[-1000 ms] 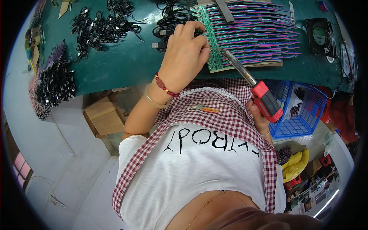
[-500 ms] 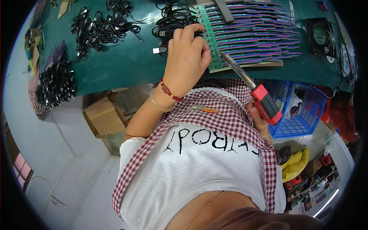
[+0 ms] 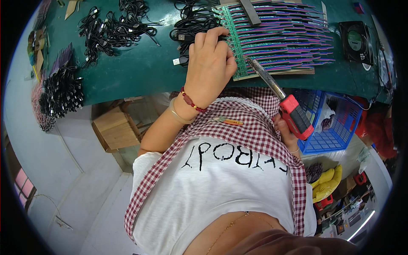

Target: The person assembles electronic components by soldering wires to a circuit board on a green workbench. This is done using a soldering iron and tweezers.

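On the green table [image 3: 131, 78] in the head view, our only one, we find the green circuit-board panel [image 3: 240, 51] near its front edge, between our two hands. Our left hand [image 3: 210, 68] lies back up with bent fingers at the panel's left side; we cannot tell what, if anything, its fingertips pinch, since the hand hides it. Our right hand [image 3: 287, 132] is wrapped around the red-and-black handle of the soldering iron [image 3: 293, 112], whose tip reaches the panel's lower rows, though contact is too small to judge. As for progress, we see coloured wires [image 3: 293, 40] running right from row after row, so that side looks done. Black cables [image 3: 193, 27] bunch against the upper left edge, and we judge that those upper rows may have theirs, while the rows below the iron's tip seem left over; the joints are too fine to confirm. One pale-ended plug [image 3: 178, 61] juts out just beside our left wrist. Around us lie a loose heap of cables [image 3: 123, 32] farther left, bundled leads [image 3: 63, 95] at the table's left end and a black fan [image 3: 356, 40] right of the wires. A dark bar [image 3: 250, 12] lies across the upper rows and covers part of them; our left hand blocks the lower cable ends.
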### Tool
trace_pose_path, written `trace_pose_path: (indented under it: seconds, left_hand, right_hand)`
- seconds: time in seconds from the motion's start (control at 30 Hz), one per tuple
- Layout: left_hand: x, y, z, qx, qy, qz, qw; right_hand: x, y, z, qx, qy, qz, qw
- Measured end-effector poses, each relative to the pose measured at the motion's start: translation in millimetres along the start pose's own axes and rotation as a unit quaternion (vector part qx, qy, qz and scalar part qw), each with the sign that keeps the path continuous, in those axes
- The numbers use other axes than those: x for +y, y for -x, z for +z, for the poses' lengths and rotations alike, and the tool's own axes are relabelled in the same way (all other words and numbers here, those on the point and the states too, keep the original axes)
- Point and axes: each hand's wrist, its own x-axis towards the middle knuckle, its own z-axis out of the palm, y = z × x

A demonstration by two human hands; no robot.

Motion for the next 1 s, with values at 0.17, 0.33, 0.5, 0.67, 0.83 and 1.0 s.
trace_pose_path:
  seconds: [0.17, 0.33, 0.5, 0.67, 0.83, 1.0]
  left_hand:
    - [-0.8, -0.6, 0.0, 0.002, 0.006, 0.006, 1.0]
    - [-2.2, -0.7, -0.4, 0.0, 0.017, 0.008, 1.0]
    - [2.7, 1.0, -9.3, -0.011, 0.009, -0.003, 1.0]
    - [-43.5, -5.0, -46.0, 0.13, -0.076, -0.001, 0.989]
    - [-133.9, 2.9, -76.3, 0.076, -0.243, -0.052, 0.966]
    - [-133.4, 12.0, -72.9, 0.051, -0.294, -0.028, 0.954]
  right_hand:
    - [10.4, 2.7, -4.8, -0.02, 0.017, -0.007, 1.0]
    - [3.3, 0.4, -2.3, -0.028, 0.024, -0.01, 0.999]
    - [-16.7, -11.3, 9.7, 0.019, -0.173, -0.011, 0.985]
    - [-27.8, -34.3, 16.7, 0.045, -0.245, -0.099, 0.963]
    - [-38.1, -47.8, 15.3, 0.046, -0.237, -0.094, 0.966]
    - [-41.3, -50.3, 17.0, 0.043, -0.197, -0.119, 0.972]
